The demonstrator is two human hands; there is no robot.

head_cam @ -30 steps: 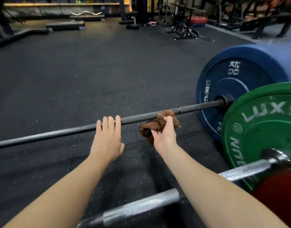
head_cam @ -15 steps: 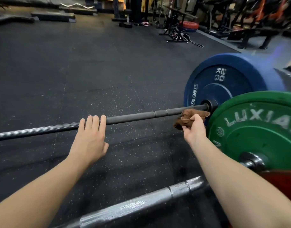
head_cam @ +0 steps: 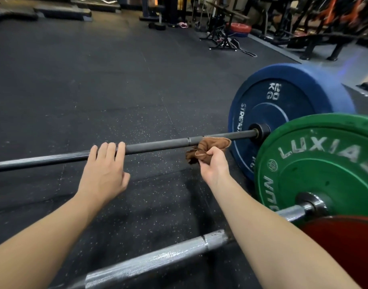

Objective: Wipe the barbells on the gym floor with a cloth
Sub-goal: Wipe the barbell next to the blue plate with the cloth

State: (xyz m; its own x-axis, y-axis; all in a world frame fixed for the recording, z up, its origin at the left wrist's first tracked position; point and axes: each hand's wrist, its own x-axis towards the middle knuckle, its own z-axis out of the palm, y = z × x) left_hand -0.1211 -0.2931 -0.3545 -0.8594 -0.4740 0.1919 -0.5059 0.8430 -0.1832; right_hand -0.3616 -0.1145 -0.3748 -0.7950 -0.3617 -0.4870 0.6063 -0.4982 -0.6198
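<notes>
A dark barbell bar (head_cam: 158, 146) lies across the rubber floor and carries a blue 20 kg plate (head_cam: 283, 105) on its right end. My left hand (head_cam: 105, 174) rests on the bar with straight fingers laid over it. My right hand (head_cam: 214, 165) grips a crumpled brown cloth (head_cam: 210, 147) that is draped over the bar, a short way left of the blue plate's collar. A second, silver barbell bar (head_cam: 158, 261) lies nearer to me under my right forearm, with a green plate (head_cam: 324, 170) on it.
A red plate (head_cam: 341, 245) sits at the lower right beside the green one. Benches, racks and a stand (head_cam: 222, 38) crowd the far right and back. Low black step platforms (head_cam: 62, 13) line the far left. Dark speckled floor (head_cam: 95, 80) stretches beyond the bar.
My right hand slid the cloth rightward along the dark bar up to the blue plate, then back a little to the left. My left hand stayed resting on the bar.
</notes>
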